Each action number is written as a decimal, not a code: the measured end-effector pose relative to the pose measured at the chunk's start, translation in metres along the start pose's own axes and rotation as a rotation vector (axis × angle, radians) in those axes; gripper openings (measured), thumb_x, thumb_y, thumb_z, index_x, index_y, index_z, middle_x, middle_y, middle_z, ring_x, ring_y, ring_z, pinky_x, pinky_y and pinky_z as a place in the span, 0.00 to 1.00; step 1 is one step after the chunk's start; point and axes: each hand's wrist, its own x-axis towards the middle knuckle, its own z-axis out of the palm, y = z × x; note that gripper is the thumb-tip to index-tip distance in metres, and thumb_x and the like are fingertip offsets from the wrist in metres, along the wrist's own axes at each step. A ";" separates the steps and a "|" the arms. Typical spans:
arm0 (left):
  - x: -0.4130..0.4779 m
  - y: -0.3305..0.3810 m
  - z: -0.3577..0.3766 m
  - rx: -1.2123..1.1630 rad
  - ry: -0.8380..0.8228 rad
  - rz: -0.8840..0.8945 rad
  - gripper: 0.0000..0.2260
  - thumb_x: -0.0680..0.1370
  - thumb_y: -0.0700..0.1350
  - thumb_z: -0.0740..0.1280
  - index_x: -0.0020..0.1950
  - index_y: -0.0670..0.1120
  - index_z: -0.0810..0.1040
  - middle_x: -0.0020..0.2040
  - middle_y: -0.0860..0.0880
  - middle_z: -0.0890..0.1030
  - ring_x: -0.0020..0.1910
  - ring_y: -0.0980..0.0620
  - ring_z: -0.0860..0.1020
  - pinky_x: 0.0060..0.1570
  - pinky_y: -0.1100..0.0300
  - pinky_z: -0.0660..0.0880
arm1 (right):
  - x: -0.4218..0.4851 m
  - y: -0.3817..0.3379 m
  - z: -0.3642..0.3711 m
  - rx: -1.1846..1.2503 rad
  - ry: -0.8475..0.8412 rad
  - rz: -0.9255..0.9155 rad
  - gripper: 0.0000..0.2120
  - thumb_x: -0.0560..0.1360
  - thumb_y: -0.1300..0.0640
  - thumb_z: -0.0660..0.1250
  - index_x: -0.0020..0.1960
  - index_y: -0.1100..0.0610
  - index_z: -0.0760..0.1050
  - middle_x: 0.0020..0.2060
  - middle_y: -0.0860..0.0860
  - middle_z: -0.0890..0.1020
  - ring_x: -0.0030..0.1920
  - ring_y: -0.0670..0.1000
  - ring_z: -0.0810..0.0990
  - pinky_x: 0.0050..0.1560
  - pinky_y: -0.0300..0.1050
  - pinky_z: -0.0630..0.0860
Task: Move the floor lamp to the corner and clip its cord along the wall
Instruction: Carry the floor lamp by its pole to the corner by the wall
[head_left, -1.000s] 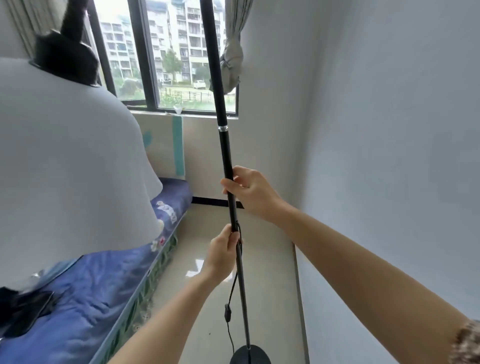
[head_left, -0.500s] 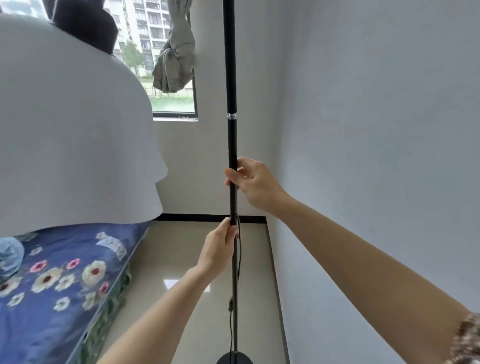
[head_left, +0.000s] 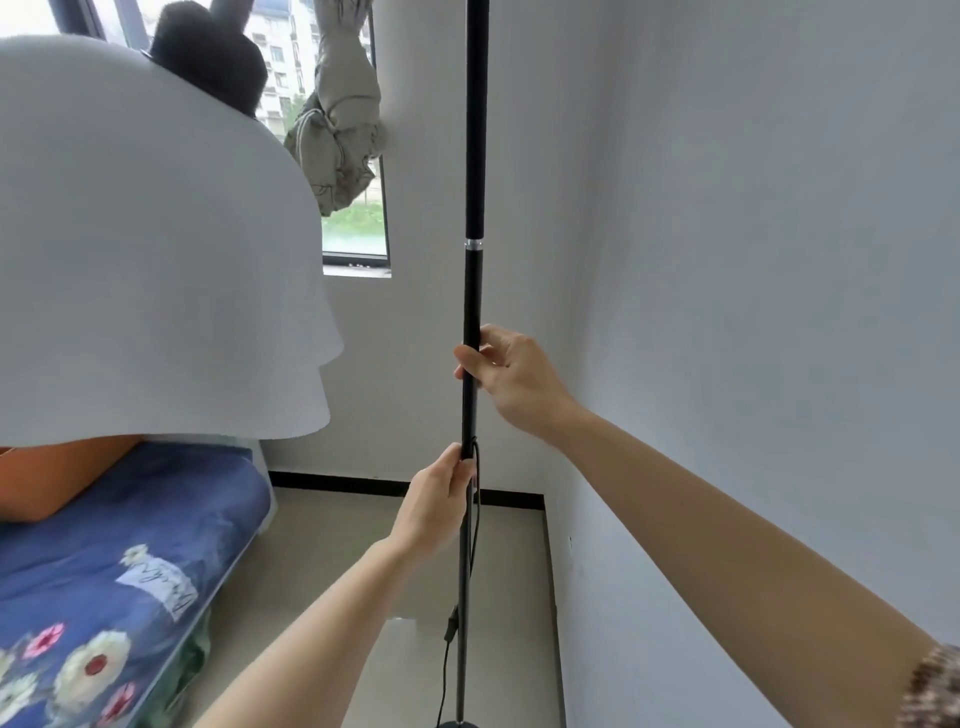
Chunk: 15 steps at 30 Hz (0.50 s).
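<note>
since the earlier frames the view has swung right: far less of the window (head_left: 358, 228) shows, and the room corner now sits straight ahead, behind the pole (head_left: 474, 291). the pole reads more upright than a second ago, when it leaned across the glass. the shade (head_left: 156, 239) fills more of the left side, and an orange block (head_left: 62, 478) under it has come into sight. both grips look unchanged.

the right hand (head_left: 511, 376) is wrapped round the pole below its silver joint, fingers curled shut on it. the left hand (head_left: 434, 501) grips the pole lower down, thumb up along it, closed on it just where the cord (head_left: 475, 519) leaves the pole. the cord hangs beside the pole, passes an inline switch (head_left: 451, 626) and drops toward the base (head_left: 457, 724), which barely shows at the bottom edge, near the right wall (head_left: 753, 312).

the floor (head_left: 509, 582) is pale glossy tile with a black skirting (head_left: 395, 488) along the far wall. a bed (head_left: 119, 561) with a blue flowered cover lies at left. a knotted curtain (head_left: 337, 140) hangs by the window.
</note>
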 end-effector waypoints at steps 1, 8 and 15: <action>0.020 -0.003 0.004 -0.003 -0.005 0.006 0.10 0.81 0.48 0.54 0.43 0.47 0.70 0.38 0.45 0.80 0.36 0.47 0.74 0.39 0.57 0.71 | 0.018 0.009 -0.003 -0.004 0.001 -0.005 0.07 0.78 0.55 0.65 0.47 0.59 0.77 0.37 0.52 0.81 0.45 0.58 0.81 0.56 0.56 0.77; 0.167 -0.034 0.031 -0.023 -0.071 0.017 0.10 0.80 0.49 0.53 0.43 0.49 0.69 0.41 0.42 0.80 0.32 0.50 0.69 0.36 0.56 0.69 | 0.145 0.075 -0.025 -0.024 0.029 0.021 0.07 0.78 0.55 0.65 0.48 0.58 0.77 0.38 0.54 0.82 0.49 0.60 0.82 0.58 0.58 0.76; 0.300 -0.062 0.067 -0.047 -0.095 0.029 0.10 0.81 0.46 0.54 0.43 0.47 0.71 0.35 0.53 0.78 0.29 0.60 0.70 0.32 0.68 0.67 | 0.256 0.140 -0.046 -0.038 0.076 0.059 0.05 0.78 0.55 0.65 0.47 0.56 0.76 0.39 0.55 0.82 0.49 0.60 0.82 0.57 0.59 0.76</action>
